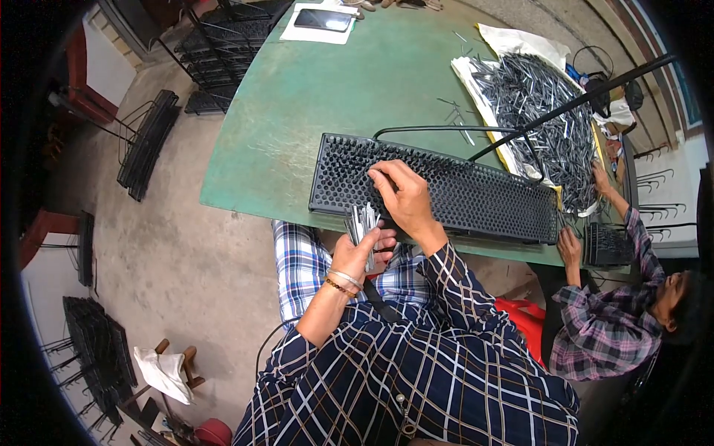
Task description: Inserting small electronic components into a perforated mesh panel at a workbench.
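On my feed, the left hand (355, 253) is closed round a bundle of thin grey strips (362, 219), thumb across the near side, the ends standing up in front of the black tray (491, 199). To its right I have the right hand (405, 197) over the tray's left half, thumb and forefinger brought close together above it; I cannot tell whether a strip is pinched between them.

The tray lies along the near edge of the green table (275, 134). Its left part is studded with short upright ends, and its right part shows rows of small openings. Beyond it, farther right, I see an opened white sack (482, 104) with yellow edging, bearing a large heap of loose dark and silvery strips (532, 104). At the far right, a co-worker's hand (570, 247) is near the tray's right end, beside a smaller black rack (608, 245).
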`<state>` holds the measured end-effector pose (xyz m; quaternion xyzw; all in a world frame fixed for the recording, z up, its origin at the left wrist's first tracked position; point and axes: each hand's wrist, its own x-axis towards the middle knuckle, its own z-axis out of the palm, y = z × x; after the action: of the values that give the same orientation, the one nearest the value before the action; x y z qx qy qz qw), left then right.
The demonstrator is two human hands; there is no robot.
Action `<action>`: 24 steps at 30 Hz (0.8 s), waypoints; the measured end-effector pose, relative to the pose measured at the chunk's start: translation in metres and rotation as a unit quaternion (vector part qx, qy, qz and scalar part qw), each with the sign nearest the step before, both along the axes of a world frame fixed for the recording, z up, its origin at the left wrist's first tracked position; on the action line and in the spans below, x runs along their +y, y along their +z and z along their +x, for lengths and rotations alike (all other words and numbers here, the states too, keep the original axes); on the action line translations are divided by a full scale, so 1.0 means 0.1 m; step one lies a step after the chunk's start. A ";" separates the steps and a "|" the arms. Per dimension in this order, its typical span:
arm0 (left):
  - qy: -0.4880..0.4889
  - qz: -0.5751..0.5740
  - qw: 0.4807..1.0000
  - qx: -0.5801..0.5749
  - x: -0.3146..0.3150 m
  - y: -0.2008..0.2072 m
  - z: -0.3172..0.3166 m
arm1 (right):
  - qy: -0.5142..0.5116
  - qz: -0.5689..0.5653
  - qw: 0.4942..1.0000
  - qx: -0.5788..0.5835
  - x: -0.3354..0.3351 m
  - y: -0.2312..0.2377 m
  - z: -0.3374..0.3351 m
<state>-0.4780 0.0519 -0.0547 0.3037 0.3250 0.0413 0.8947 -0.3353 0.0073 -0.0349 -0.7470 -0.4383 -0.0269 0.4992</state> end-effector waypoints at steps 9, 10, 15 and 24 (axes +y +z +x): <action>-0.004 0.007 1.000 0.006 0.01 -0.01 -0.01 | -0.012 0.020 0.997 -0.070 -0.02 0.02 -0.03; -0.006 0.007 1.000 0.006 0.01 -0.01 0.00 | -0.019 0.013 0.998 -0.065 -0.03 0.03 -0.04; -0.009 0.005 1.000 0.001 0.00 -0.02 0.00 | -0.051 -0.007 0.998 -0.021 -0.03 -0.03 -0.06; -0.016 0.011 1.000 0.007 0.01 -0.01 0.00 | -0.055 -0.015 0.997 -0.048 -0.03 0.00 -0.12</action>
<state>-0.4776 0.0528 -0.0553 0.3188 0.3259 0.0284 0.8896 -0.3471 0.0039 -0.0351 -0.7752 -0.4200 -0.0835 0.4645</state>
